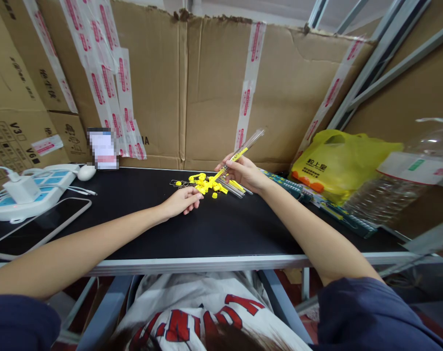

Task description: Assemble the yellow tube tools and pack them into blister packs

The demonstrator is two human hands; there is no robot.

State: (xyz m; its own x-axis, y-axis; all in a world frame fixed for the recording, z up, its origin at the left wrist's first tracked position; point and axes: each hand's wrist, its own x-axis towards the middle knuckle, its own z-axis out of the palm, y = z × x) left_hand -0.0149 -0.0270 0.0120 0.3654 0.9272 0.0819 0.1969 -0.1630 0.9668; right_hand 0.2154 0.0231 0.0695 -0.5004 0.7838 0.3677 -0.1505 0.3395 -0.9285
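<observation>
My right hand point(245, 173) grips a slim clear tube point(255, 139) with a yellow section, pen-like in shape. The tube slants up to the right, its lower end pointing at a pile of small yellow plastic pieces point(205, 182). At the left edge of that pile, my left hand point(182, 200) is closed in a pinch, with a small yellow plastic piece point(200, 189) at its fingertips. Several clear slim tubes point(232, 188) lie on the black tabletop point(221, 229) below my right hand. Small dark parts point(177, 183) are left of the pile, too small to name.
To the left are a phone point(42, 226), a white power strip point(56, 183) with cables and a propped phone point(103, 148). Flat green packages point(347, 217), a yellow bag point(338, 161) and a large clear bottle point(393, 180) stand right. Cardboard point(214, 87) walls the back.
</observation>
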